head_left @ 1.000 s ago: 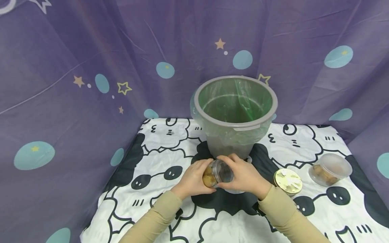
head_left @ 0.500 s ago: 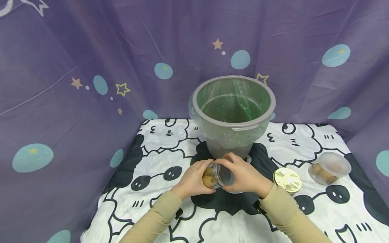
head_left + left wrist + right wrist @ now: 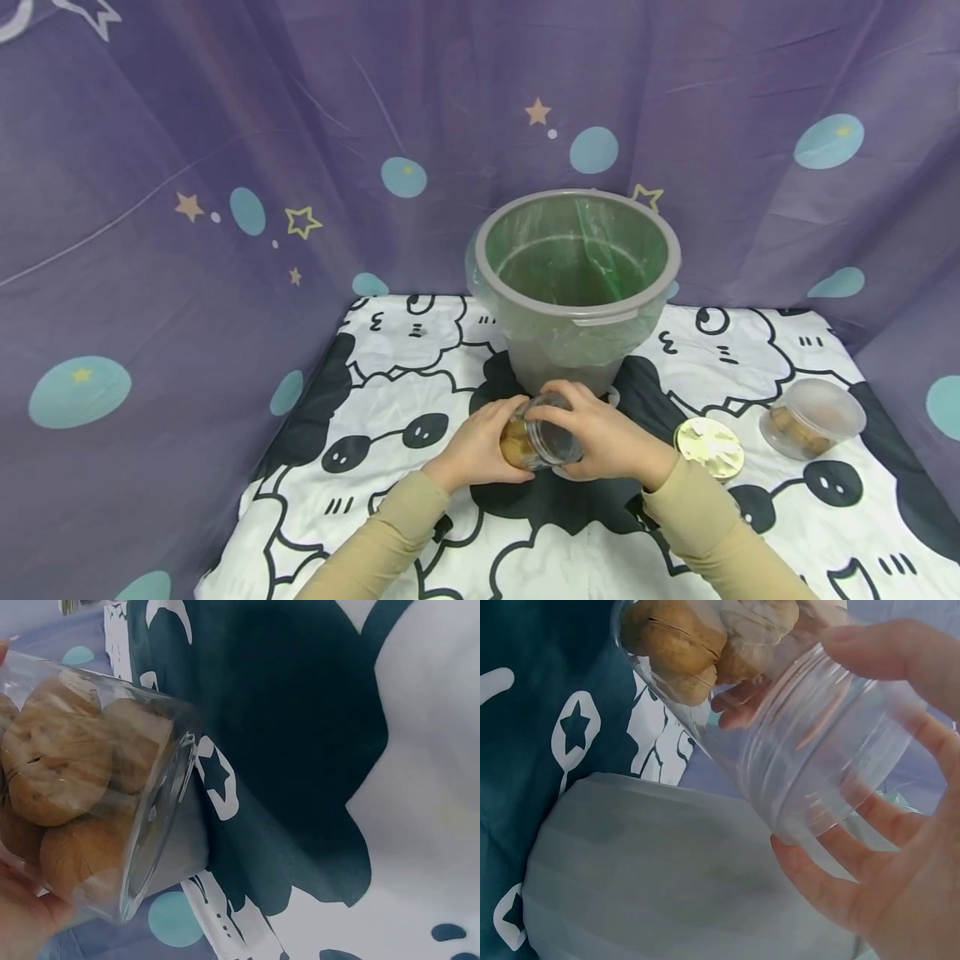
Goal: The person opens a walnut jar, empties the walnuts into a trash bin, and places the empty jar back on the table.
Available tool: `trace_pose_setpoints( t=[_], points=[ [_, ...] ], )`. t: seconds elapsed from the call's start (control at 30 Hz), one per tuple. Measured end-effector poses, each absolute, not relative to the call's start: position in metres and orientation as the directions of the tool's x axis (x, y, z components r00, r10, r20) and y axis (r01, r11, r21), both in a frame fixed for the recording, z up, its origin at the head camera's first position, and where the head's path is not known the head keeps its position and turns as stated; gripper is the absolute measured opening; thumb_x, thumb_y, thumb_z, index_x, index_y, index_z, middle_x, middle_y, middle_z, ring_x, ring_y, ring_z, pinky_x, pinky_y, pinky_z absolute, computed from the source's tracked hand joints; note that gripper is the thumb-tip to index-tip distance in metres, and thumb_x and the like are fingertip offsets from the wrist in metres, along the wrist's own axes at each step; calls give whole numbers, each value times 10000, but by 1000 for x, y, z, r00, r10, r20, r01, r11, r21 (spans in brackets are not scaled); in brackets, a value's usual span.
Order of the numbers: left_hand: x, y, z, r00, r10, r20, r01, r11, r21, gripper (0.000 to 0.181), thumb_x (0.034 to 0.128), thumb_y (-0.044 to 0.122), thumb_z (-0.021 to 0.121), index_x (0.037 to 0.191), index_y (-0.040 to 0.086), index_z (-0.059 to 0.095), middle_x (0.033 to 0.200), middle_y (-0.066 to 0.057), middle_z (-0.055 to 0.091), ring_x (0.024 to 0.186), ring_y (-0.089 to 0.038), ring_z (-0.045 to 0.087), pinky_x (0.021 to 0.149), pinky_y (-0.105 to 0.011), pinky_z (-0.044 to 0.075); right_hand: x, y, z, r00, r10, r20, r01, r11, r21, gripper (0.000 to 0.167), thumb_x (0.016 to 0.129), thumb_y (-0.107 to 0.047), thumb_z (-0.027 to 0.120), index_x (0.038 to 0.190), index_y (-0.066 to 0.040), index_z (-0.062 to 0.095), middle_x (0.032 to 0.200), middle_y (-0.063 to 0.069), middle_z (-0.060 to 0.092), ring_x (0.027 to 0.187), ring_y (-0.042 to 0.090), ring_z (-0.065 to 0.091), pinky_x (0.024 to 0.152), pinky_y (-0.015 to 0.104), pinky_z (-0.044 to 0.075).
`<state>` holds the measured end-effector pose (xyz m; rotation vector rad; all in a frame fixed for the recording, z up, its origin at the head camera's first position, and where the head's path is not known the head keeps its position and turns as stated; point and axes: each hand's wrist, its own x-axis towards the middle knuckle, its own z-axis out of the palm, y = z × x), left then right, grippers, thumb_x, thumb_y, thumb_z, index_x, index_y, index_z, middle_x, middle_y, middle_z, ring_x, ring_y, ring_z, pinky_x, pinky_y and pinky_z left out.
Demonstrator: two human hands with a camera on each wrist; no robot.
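A clear jar [image 3: 519,443] of walnuts lies tilted on its side between both hands, in front of the bin. My left hand [image 3: 474,447] grips its base end, with fingers above and thumb below. My right hand [image 3: 613,435] curls round the mouth end. In the right wrist view, thumb and fingers spread about the clear threaded neck [image 3: 780,769]. Several walnuts [image 3: 56,761] are bunched at the base end in the left wrist view. Whether a clear cap sits on the mouth I cannot tell.
A grey bin [image 3: 573,317] with a green liner stands behind the hands. To the right are a gold lid-like disc [image 3: 708,448] and a round clear tub [image 3: 813,417] with brown pieces. Cartoon-print cloth [image 3: 397,392] covers the table; a purple curtain [image 3: 465,83] hangs behind.
My right hand has shifted and turned slightly about the jar's mouth end, its thumb now lower. The left hand keeps its hold, and the jar stays nearly in place.
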<state>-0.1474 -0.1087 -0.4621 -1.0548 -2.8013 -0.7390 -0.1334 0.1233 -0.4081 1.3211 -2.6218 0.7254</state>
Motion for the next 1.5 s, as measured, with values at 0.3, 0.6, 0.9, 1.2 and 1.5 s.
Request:
trace_pose_setpoints(
  t=[0.3,0.6,0.9,1.2,1.5],
  points=[
    [-149,-113,-466,-796,578,179,581,649,490,992,603,409,870,1406,150,348,1272,-54,540,1113,-192,544,921,-371,489,-135,126,-405,-604,-719,343,-793,502,-345,765,567,-161,887,1253,-220,555,1331,155,402,1162,335,465,772,417,536],
    [-149,-116,-467,-814,545,204,559,637,531,988,590,385,879,1398,163,355,1264,-54,542,1135,-192,533,953,-369,473,-137,134,-410,-683,-610,401,-720,471,-510,823,545,-163,918,1247,-134,488,1271,130,441,1107,271,523,845,443,521],
    [-145,-123,-464,-843,480,243,526,641,559,999,573,353,897,1396,152,368,1255,-74,546,1146,-226,546,954,-406,475,-139,142,-424,-794,-500,346,-601,554,-577,780,577,-153,901,1189,1,442,1202,148,514,1080,285,540,884,474,478],
    [-144,-132,-459,-861,428,276,504,646,573,1010,568,325,904,1399,133,362,1291,-94,539,1173,-256,530,960,-435,467,-144,148,-438,-839,-476,263,-521,568,-637,667,569,-195,902,1048,-81,452,1229,141,562,1074,289,562,895,479,471],
    [-143,-142,-459,-900,356,253,433,652,623,1011,585,308,900,1410,111,350,1300,-104,527,1157,-271,535,953,-452,467,-147,145,-462,-842,-510,179,-499,606,-620,670,550,-250,917,1036,-79,489,1156,107,587,1029,264,556,872,472,475]
  ],
)
